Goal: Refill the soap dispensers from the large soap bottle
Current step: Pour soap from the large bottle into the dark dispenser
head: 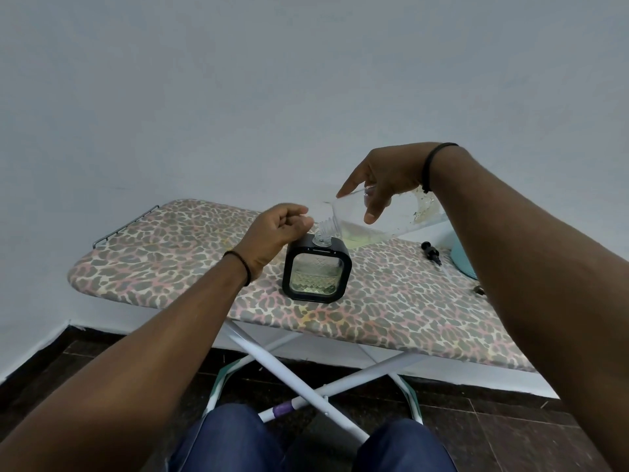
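Two hands work over an ironing board (170, 247) with a leopard-print cover, standing on crossed white legs above a dark tiled floor. The right hand (381, 180) grips the large soap bottle (391, 216), a clear plastic one, from above: the thumb lies along its near side and the fingers curl over its top. The bottle is tipped well over toward the left, neck down, with a little pale yellow-green soap pooled in its lower shoulder. Its ribbed neck sits right at the open mouth of the soap dispenser (316, 267), touching it or just above it; which one cannot be told.

The left hand (275, 229) is loosely curled just beside the dispenser's upper left corner, its fingertips close to the bottle neck. Whether it touches the dispenser or pinches anything is not clear.

The dispenser stands upright on the board, near its middle, below and between both hands. It is a square black frame with a clear patterned window, filled roughly halfway with yellowish liquid.

To the right on the board, well apart from the dispenser, lies a black pump head (430, 252), and past it the edge of a light blue object (461, 258), partly hidden by the right forearm. Each wrist wears a thin dark band.
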